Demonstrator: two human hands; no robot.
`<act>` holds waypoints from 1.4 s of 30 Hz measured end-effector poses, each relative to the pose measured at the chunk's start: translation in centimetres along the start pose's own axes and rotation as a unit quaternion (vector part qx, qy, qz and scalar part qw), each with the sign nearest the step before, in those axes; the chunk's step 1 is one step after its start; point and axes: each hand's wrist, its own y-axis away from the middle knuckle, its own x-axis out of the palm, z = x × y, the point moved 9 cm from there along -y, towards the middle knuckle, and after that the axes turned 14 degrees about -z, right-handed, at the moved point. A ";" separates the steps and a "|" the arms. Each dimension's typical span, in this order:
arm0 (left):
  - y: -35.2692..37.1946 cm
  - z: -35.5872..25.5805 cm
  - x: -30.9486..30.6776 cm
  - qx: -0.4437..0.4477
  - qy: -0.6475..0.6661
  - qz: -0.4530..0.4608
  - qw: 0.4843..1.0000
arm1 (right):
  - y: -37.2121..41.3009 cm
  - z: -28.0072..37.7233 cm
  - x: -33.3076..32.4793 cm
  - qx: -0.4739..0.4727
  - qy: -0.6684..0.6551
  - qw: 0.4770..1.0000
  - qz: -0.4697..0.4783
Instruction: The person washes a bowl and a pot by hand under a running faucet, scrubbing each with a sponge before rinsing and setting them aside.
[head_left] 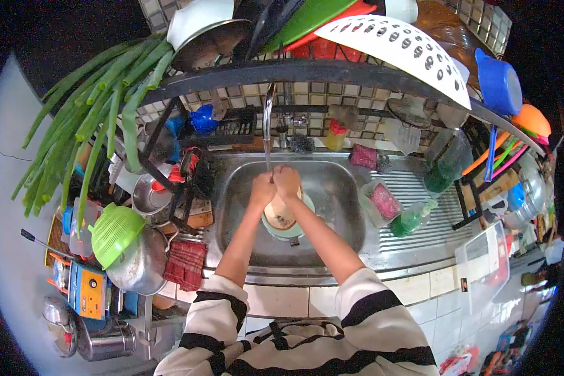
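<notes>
Head view shows your left hand (pixel 262 187) and right hand (pixel 287 180) pressed together, fingers curled, right under the thin water stream (pixel 268 156) from the faucet (pixel 268 106). Just below them, a pale green bowl (pixel 276 233) sits in the sink (pixel 338 194).

The scene was bright and evenly lit, with strong colours. The fisheye lens bowed the rack (pixel 307 71) above the fingers (pixel 287 177) and left black corners. Glare shone on the steel sink (pixel 338 188) around them; things far out toward the edges were soft and smeared.
</notes>
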 end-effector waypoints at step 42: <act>7.1 9.6 5.5 -0.563 0.622 0.102 0.534 | 1.7 9.3 -4.1 -0.428 0.023 0.900 -0.073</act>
